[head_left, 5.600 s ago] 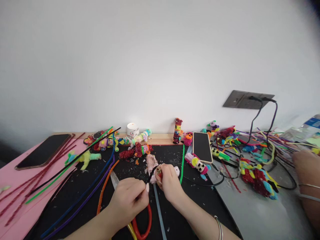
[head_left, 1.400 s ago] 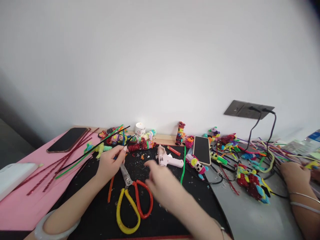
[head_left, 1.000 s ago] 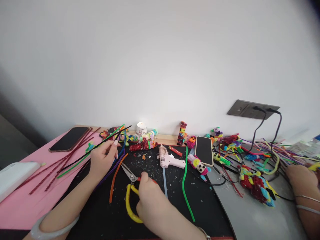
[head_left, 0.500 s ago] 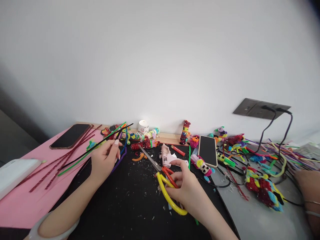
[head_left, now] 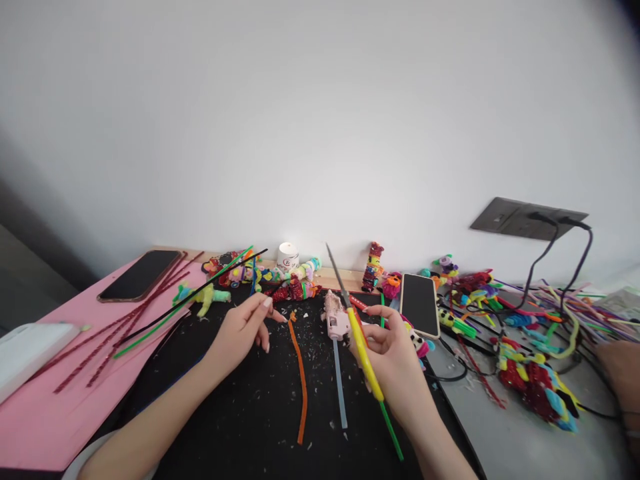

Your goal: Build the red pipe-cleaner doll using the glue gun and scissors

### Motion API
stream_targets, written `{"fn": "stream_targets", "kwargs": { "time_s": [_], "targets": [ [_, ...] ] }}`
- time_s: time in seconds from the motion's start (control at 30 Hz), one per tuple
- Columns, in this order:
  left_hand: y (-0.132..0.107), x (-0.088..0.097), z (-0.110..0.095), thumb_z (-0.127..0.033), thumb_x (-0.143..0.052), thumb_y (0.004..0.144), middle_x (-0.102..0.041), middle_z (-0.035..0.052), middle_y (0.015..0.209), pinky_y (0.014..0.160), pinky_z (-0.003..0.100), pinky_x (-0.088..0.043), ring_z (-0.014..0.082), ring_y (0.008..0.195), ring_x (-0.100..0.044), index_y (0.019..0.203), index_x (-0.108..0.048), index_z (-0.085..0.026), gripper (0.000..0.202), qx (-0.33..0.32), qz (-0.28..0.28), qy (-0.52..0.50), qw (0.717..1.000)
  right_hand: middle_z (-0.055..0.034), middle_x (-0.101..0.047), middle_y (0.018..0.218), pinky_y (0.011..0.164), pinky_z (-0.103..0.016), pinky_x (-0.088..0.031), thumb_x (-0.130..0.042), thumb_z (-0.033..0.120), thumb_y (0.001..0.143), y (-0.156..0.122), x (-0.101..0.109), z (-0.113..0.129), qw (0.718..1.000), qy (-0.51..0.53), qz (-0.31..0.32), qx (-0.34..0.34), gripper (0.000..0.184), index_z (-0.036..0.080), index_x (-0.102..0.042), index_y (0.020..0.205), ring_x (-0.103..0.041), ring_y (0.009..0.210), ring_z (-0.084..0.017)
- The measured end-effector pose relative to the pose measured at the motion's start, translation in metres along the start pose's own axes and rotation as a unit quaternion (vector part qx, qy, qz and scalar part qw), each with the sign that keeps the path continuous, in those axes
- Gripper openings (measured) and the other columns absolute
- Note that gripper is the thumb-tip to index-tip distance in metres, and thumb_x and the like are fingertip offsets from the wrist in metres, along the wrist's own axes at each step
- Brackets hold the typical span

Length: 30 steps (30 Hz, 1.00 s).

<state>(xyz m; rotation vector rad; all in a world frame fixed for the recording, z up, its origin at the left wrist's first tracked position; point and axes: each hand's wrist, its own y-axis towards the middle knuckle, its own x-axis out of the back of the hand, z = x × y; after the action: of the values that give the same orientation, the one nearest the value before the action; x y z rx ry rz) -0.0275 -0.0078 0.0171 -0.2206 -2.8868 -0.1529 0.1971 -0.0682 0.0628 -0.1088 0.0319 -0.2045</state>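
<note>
My left hand [head_left: 245, 327] hovers above the black mat [head_left: 240, 427], fingers apart. Its index fingertip is close to the top end of an orange pipe cleaner [head_left: 302, 380]; whether they touch I cannot tell. In my right hand [head_left: 393, 347] is a pair of scissors [head_left: 363, 347] with yellow-and-red handles, seen nearly edge-on, blades pointing up and away. Behind them lies a pale pink glue gun [head_left: 336, 321] with a translucent glue stick [head_left: 340, 387] stretching towards me. A green pipe cleaner [head_left: 391, 432] shows below the scissor handles.
Pipe-cleaner figures [head_left: 295, 288] line the back by a paper cup [head_left: 288, 257]. Dark red pipe cleaners [head_left: 113, 333] and a phone [head_left: 140, 275] rest on pink sheet [head_left: 45, 427]. Another phone [head_left: 419, 305], more figures [head_left: 533, 383] and another person's arm [head_left: 620, 373] are at right.
My left hand has moved right and down, away from the blue and purple pipe cleaners. The scissors have swung upright in my right hand. The orange pipe cleaner now stretches towards me.
</note>
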Motion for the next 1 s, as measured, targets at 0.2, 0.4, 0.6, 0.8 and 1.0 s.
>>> {"fn": "stream_targets", "kwargs": {
  "time_s": [0.2,0.4,0.6,0.8,1.0],
  "targets": [
    [-0.001,-0.013,0.008,-0.045,-0.03,0.095,-0.062,-0.0036,0.057,0.056,0.026,-0.043,0.0123,0.043,-0.055,0.086,-0.06,-0.02,0.04,-0.024,0.131,0.106,0.985,0.0094,-0.058,0.06,0.036,-0.016,-0.036,-0.084,0.026,0.055,0.003,0.017,-0.002,0.999,0.015,-0.043,0.013,0.066,0.025,-0.041,0.105,-0.044,0.035,-0.006],
    [0.001,-0.015,0.005,-0.038,-0.027,0.097,-0.049,-0.0053,0.052,0.064,0.027,-0.041,0.0152,0.053,-0.056,0.08,-0.057,-0.021,0.039,-0.061,0.148,0.191,0.969,0.0085,-0.058,0.061,0.034,-0.015,-0.033,-0.084,0.025,0.056,0.007,0.024,-0.011,0.998,0.027,-0.053,0.031,0.069,0.025,-0.041,0.11,-0.042,0.035,-0.005],
    [0.001,-0.015,0.004,-0.037,-0.025,0.097,-0.053,-0.0013,0.064,0.063,0.028,-0.038,0.0169,0.062,-0.053,0.072,-0.046,-0.022,0.036,-0.107,0.15,0.259,0.948,0.0077,-0.058,0.061,0.035,-0.016,-0.033,-0.085,0.028,0.056,0.003,0.023,-0.009,0.997,0.027,-0.058,0.035,0.069,0.025,-0.041,0.11,-0.043,0.036,-0.006],
    [-0.001,-0.013,0.001,-0.033,-0.025,0.097,-0.054,0.0006,0.069,0.061,0.028,-0.036,0.0181,0.065,-0.053,0.073,-0.044,-0.022,0.032,-0.16,0.174,0.327,0.915,0.0071,-0.057,0.063,0.037,-0.017,-0.034,-0.082,0.034,0.062,-0.002,0.017,-0.007,0.997,0.035,-0.051,0.043,0.062,0.024,-0.041,0.109,-0.044,0.039,-0.006],
    [0.002,-0.001,0.003,-0.032,-0.026,0.097,-0.057,0.0015,0.071,0.064,0.028,-0.038,0.0191,0.069,-0.057,0.076,-0.047,-0.022,0.031,-0.185,0.149,0.375,0.896,0.0078,-0.057,0.065,0.039,-0.017,-0.034,-0.08,0.03,0.065,-0.001,0.015,-0.014,0.996,0.034,-0.054,0.058,0.06,0.025,-0.041,0.11,-0.043,0.039,-0.006]
  ]
}}
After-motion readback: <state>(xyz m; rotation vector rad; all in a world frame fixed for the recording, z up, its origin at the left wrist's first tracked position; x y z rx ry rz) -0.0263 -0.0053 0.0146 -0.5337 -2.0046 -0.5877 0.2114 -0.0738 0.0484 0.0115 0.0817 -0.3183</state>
